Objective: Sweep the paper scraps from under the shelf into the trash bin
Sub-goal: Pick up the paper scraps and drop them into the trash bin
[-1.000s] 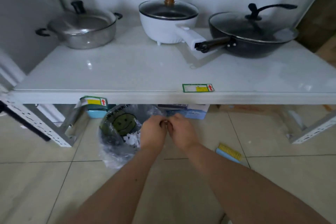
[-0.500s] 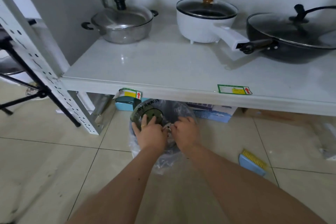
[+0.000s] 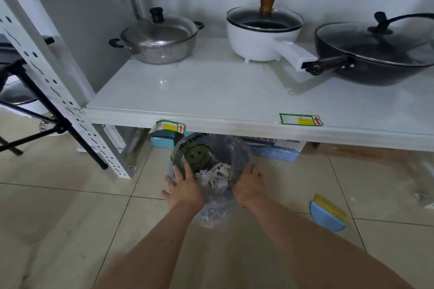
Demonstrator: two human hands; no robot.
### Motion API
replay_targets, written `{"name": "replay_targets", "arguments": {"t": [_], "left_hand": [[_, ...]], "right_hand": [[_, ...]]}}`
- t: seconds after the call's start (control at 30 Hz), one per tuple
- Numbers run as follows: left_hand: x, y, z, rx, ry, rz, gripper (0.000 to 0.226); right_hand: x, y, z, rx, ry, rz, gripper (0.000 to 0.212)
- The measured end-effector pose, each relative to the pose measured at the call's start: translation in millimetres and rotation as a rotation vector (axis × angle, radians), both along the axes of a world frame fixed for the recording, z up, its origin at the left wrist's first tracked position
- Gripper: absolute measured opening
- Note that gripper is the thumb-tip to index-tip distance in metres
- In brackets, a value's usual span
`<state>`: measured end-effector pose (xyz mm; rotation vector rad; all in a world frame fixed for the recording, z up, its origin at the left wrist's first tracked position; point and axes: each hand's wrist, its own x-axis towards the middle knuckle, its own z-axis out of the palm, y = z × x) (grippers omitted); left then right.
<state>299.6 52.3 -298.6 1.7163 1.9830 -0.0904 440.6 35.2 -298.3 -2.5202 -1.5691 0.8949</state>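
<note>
A round trash bin [image 3: 237,150] lined with a clear plastic bag stands on the floor tiles, half under the white shelf [image 3: 211,98]. White paper scraps [image 3: 215,175] lie inside it. My left hand [image 3: 182,185] rests on the bin's left rim with fingers spread. At the right rim, my right hand [image 3: 250,184] lies flat against the bag, fingers apart. Neither hand holds anything. A blue dustpan with a yellow brush [image 3: 328,212] lies on the floor to the right of the bin.
On the shelf stand a steel pot [image 3: 159,41], a white electric pot [image 3: 263,33] and a black wok [image 3: 378,51]. Blue boxes [image 3: 274,149] sit under the shelf behind the bin. A perforated shelf leg [image 3: 56,91] and black stand legs [image 3: 47,110] are at left.
My hands were pressed together above the bin; they have parted and now lie on its left and right rim. The view has shifted left and nearer.
</note>
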Motion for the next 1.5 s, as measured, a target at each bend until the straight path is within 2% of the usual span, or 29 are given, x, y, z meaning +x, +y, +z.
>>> {"name": "replay_targets", "arguments": {"t": [0.13,0.53,0.7,0.87,1.1,1.3,1.5], "left_hand": [[-9,-2,-2,0.026,-0.058,0.012,0.069],[-90,-22,-4,0.088,-0.066,0.182,0.066],[-146,-34,-5,0.092,-0.037,0.275,0.068],[-198,-45,-6,0.092,-0.029,0.417,0.069],[-251,-65,-7,0.088,0.020,0.505,0.065],[-239,-62,1,0.093,0.216,0.450,0.067],[-176,-40,19,0.205,0.134,0.311,0.056]], "right_hand": [[-6,0,-5,-0.002,0.104,-0.029,0.081],[-88,-1,-7,0.021,0.074,0.107,0.080],[-149,-1,-2,0.001,0.144,0.186,0.081],[-203,-3,-4,0.062,0.174,0.215,0.064],[-258,-9,-1,0.021,0.142,0.395,0.081],[-254,-12,3,0.044,0.092,0.411,0.071],[-210,-10,10,0.176,0.044,0.374,0.062]]}}
